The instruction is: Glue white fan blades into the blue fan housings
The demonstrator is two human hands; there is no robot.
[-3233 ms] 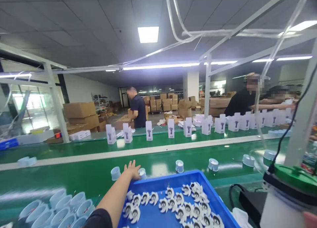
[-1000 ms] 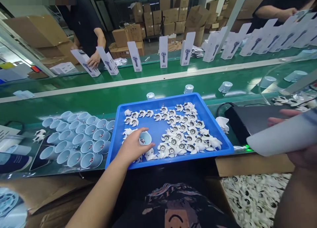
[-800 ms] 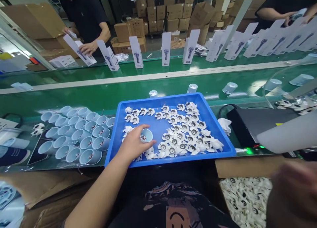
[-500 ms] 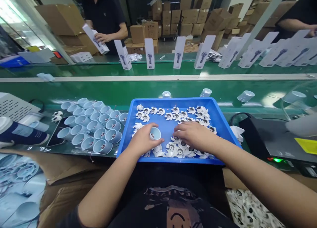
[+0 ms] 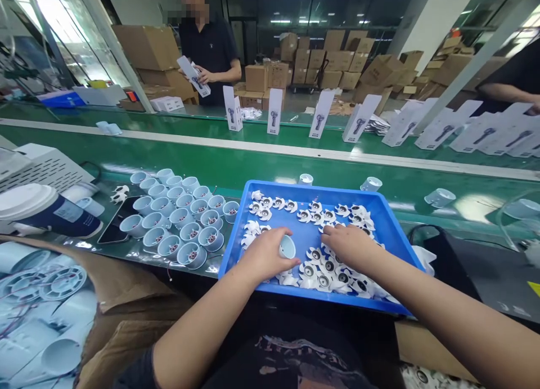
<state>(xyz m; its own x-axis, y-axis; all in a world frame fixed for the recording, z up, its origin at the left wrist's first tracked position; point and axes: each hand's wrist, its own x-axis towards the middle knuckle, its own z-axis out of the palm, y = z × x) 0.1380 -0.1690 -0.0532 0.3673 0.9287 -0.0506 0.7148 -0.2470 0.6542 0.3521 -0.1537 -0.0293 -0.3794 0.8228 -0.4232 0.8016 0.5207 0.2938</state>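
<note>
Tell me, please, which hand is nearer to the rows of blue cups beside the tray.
Left. The left hand, holding a single blue cup, is over the tray, right of the rows of blue cups; the right hand is farther across, at the white fan wheels.

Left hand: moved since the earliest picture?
Yes, toward the camera, judged against the blue tray. The left hand was past its far rim; now it's over the tray, holding a pale blue cup.
</note>
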